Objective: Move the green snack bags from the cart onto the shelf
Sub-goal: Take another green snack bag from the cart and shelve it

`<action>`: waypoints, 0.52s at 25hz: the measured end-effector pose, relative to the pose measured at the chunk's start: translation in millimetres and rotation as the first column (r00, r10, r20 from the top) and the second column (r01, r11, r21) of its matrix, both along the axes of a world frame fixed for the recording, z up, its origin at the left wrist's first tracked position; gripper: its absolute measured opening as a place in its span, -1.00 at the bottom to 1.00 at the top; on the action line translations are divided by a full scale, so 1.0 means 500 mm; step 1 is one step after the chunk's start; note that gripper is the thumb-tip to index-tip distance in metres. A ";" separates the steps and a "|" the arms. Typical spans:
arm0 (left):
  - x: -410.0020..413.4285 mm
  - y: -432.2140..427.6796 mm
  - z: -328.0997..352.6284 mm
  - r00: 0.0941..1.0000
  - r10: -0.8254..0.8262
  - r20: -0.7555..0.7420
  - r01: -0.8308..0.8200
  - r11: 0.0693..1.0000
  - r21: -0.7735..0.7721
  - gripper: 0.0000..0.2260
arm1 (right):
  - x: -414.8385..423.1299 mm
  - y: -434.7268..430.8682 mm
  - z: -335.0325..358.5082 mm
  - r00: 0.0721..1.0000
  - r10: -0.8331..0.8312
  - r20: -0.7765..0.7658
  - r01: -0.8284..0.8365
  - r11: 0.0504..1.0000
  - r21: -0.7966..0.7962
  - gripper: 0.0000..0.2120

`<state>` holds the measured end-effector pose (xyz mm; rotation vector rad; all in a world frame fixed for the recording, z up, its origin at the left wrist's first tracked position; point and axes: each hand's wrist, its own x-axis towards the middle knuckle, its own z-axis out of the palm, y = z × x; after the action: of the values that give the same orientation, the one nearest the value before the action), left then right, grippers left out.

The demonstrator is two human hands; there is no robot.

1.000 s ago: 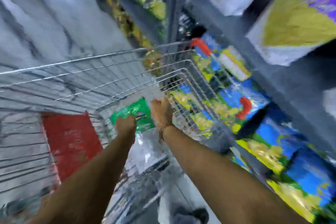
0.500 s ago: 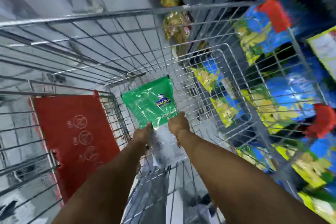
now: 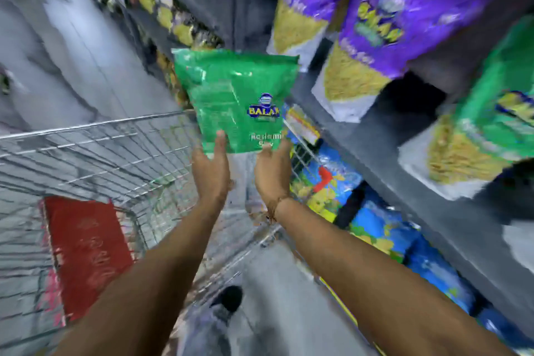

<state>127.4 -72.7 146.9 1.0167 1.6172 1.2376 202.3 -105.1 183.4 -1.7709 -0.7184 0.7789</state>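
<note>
A green snack bag (image 3: 237, 98) with a blue and yellow logo is held upright in the air above the wire cart (image 3: 95, 150). My left hand (image 3: 210, 170) grips its lower left edge and my right hand (image 3: 273, 173) grips its lower right edge. The bag hangs just left of the grey shelf (image 3: 372, 147). Further green snack bags (image 3: 502, 113) stand on that shelf at the far right.
Purple snack bags (image 3: 375, 9) fill the shelf's left part. Blue and yellow bags (image 3: 384, 228) sit on the lower shelf. A red seat flap (image 3: 86, 251) lies in the cart at lower left. Grey marbled floor runs along the left.
Both hands have lifted the green bag up out of the cart and toward the shelf. The view has swung upward and right, bringing the purple and green shelf bags into sight.
</note>
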 end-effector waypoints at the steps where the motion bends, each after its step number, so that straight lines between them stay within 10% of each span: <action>1: 0.032 -0.035 0.046 1.000 -0.010 0.001 0.009 0.998 0.070 -0.46 | 0.025 -0.041 0.027 0.999 -0.036 0.009 0.036 0.997 0.066 -0.73; 7: 0.272 -0.335 0.178 0.941 -0.334 0.043 0.287 0.861 0.419 -0.64 | 0.219 -0.369 0.102 0.913 -0.407 -0.025 0.384 0.840 0.384 -0.60; 13: 0.520 -0.628 0.198 0.635 -0.771 0.043 0.646 0.560 0.519 -0.52 | 0.431 -0.668 0.097 0.620 -0.769 -0.156 0.738 0.504 0.449 -0.78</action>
<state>387.6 -386.7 246.0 1.5299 0.5344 1.1014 417.5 -439.3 231.8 -1.4256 -0.0741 -0.0844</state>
